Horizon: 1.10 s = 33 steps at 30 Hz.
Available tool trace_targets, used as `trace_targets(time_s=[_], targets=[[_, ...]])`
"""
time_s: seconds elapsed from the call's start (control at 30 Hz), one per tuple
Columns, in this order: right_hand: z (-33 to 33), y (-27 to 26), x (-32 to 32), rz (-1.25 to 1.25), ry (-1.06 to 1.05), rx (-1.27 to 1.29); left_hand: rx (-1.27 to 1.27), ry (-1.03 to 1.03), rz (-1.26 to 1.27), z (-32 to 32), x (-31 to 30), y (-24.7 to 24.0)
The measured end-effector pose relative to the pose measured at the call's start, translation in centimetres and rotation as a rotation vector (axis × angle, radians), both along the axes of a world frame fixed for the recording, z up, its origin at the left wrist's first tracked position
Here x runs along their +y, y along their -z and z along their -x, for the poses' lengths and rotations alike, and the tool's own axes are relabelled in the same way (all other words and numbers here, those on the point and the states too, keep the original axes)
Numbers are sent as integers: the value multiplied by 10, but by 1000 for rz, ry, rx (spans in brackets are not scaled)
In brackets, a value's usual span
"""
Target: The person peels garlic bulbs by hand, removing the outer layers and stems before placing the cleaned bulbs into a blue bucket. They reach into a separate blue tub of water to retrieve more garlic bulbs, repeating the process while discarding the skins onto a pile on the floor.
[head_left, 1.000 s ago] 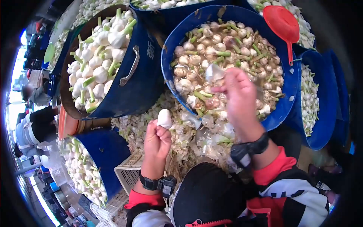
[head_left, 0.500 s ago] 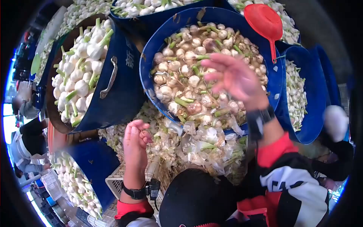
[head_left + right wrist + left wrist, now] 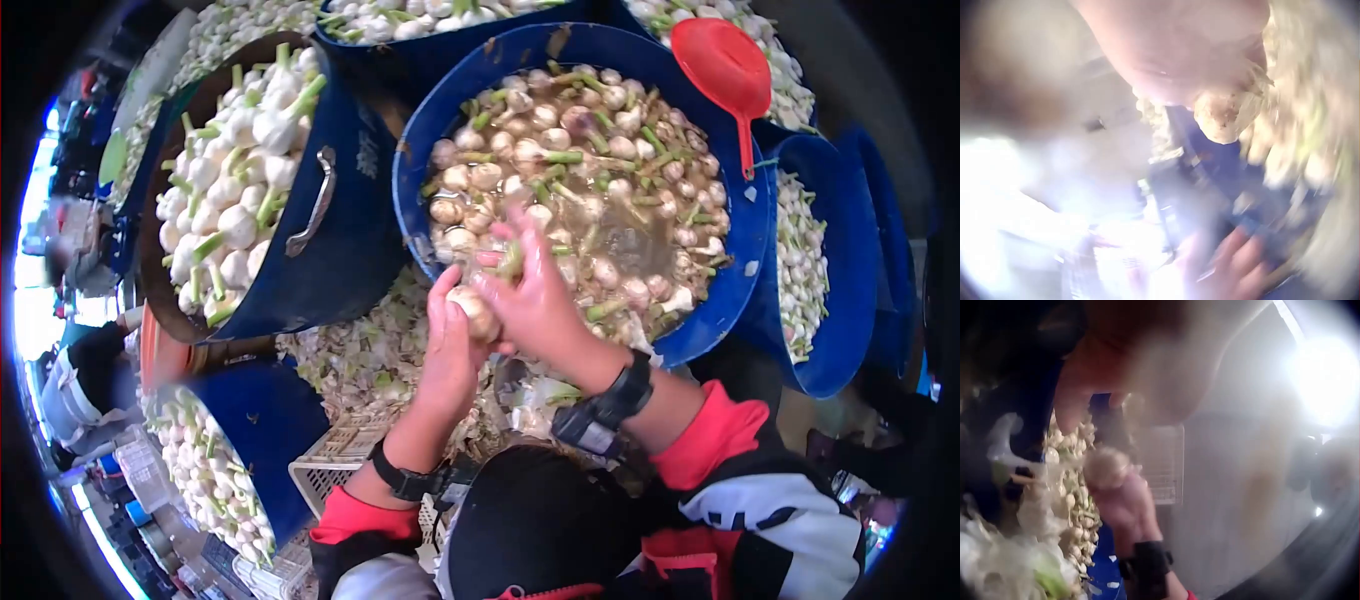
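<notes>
My right hand (image 3: 540, 300) grips a garlic bulb (image 3: 474, 314) by its stem end, over the near rim of the blue tub (image 3: 412, 215). A green stem (image 3: 511, 262) shows among the right fingers. Right in front of the bulb is my left hand (image 3: 447, 350), thumb and fingers spread, overlapping the bulb in the head view. The right wrist view shows brownish skin on the held bulb (image 3: 1222, 119), with the blurred left fingers (image 3: 1249, 257) apart below. Inside the tub, many garlic bulbs (image 3: 560, 140) float in murky water.
A red scoop (image 3: 722, 65) lies across the tub's far right rim. Another blue tub (image 3: 335, 200) with white garlic stands at the left, more tubs behind and right. Garlic peelings (image 3: 350, 345) heap below the near rim, beside a white plastic crate (image 3: 335, 455).
A peeled white bulb has left my left hand, and a blurred white bulb was in the air at the right. My right hand took an unpeeled bulb, and both hands have come together.
</notes>
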State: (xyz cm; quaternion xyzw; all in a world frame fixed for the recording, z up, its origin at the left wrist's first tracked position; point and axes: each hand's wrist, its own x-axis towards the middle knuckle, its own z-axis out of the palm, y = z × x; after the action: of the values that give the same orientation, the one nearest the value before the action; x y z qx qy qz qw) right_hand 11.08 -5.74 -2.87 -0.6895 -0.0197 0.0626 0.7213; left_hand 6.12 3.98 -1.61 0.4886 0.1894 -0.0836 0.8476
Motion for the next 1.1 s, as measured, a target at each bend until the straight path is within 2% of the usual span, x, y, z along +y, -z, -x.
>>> trace_targets(time_s=[0.07, 0.1, 0.17, 0.2, 0.27, 0.3, 0.37, 0.4, 0.47, 0.5, 0.53, 0.57, 0.6, 0.67, 0.7, 0.73, 0.77, 0.8, 0.87, 0.93, 0.97, 1.0, 1.03, 1.07, 1.1], targets=[[4, -5, 1, 536, -202, -614, 158, -7, -113, 2, 25, 9], [6, -8, -2, 522, -215, -618, 204, -41, -167, 3, 34, 5], [11, -11, -10, 835, -347, -917, 195, 76, -350, 13, 47, 3], [16, -11, -8, 832, -358, -911, 181, 115, -468, 16, 47, 7], [25, -11, -7, 1013, -843, -645, 191, 169, -453, 22, 49, 12], [27, -8, -6, 1019, -845, -649, 190, 225, -444, 21, 50, 15], [32, 3, -5, 919, -704, -705, 231, 245, -388, 20, 53, 21], [29, 5, -6, 923, -706, -704, 275, 268, -337, 19, 53, 22], [17, 10, -5, 726, -715, -175, 292, 253, -309, 16, 50, 11], [14, 12, -4, 727, -715, -174, 308, 238, -285, 15, 49, 6], [12, 14, -4, 480, -667, 306, 306, 237, -285, 15, 51, 8], [10, 16, -4, 211, -588, 771, 192, 271, -335, 16, 55, 12], [13, 17, -5, 213, -588, 770, 78, 305, -385, 17, 58, 14], [23, 18, -8, 144, -661, 301, 38, 283, -397, 15, 60, 16], [26, 17, -9, 144, -663, 306, 3, 264, -410, 16, 60, 17], [28, 16, -9, 253, -612, 191, 6, 266, -409, 19, 60, 16], [28, 15, -10, 362, -557, 70, -197, 340, -674, 21, 59, 14], [25, 16, -9, 361, -554, 68, -408, 410, -936, 22, 57, 10], [14, 22, -7, -85, -366, 896, -496, 401, -990, 25, 53, 3], [12, 20, -8, -156, -347, 963, -809, 489, -1378, 26, 55, 1], [12, 15, -8, -225, -337, 957, -742, 465, -1553, 28, 53, -4], [14, 12, -8, -294, -327, 953, -741, 468, -1554, 28, 55, 0], [18, 12, -9, -419, -394, 842, -668, 362, -1377, 30, 59, 11], [22, 7, -10, -419, -398, 847, -591, 257, -1200, 32, 62, 21], [25, -4, -12, -325, -461, 652, -438, 181, -1021, 37, 66, 29]])
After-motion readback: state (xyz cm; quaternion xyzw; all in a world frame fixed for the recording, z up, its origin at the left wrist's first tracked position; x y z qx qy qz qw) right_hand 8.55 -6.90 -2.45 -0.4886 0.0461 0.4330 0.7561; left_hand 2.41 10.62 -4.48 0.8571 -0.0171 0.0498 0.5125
